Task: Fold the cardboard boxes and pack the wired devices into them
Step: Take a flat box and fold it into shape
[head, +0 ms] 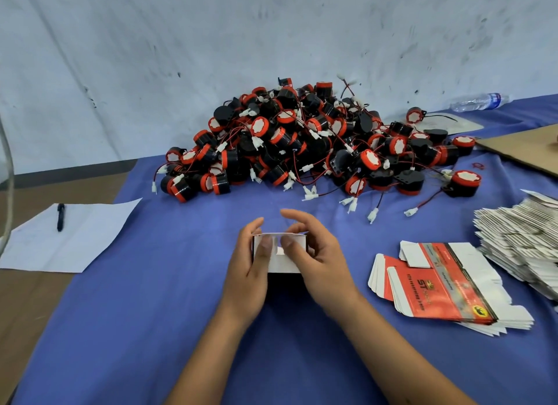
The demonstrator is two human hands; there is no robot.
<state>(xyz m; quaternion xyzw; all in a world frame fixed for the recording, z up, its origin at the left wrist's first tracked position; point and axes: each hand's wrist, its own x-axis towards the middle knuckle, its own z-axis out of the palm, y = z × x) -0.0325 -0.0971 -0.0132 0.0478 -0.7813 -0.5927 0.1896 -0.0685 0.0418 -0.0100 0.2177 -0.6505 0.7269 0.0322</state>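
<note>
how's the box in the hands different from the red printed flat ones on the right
The box in the hands is opened into a three-dimensional shape; the flat boxes lie unfolded in a stack on the blue cloth.
The held box shows mostly plain white flaps; the top flat box shows its red printed face.
The left hand and right hand grip the held box; nothing touches the flat boxes.
Both are white-edged cardboard.

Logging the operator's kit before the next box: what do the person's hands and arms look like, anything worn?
Both are bare. The left hand and right hand show no gloves, rings or markings, and both forearms are uncovered to the bottom edge of the picture, with no sleeve, watch or strap in view. Nails look short and plain.
</note>
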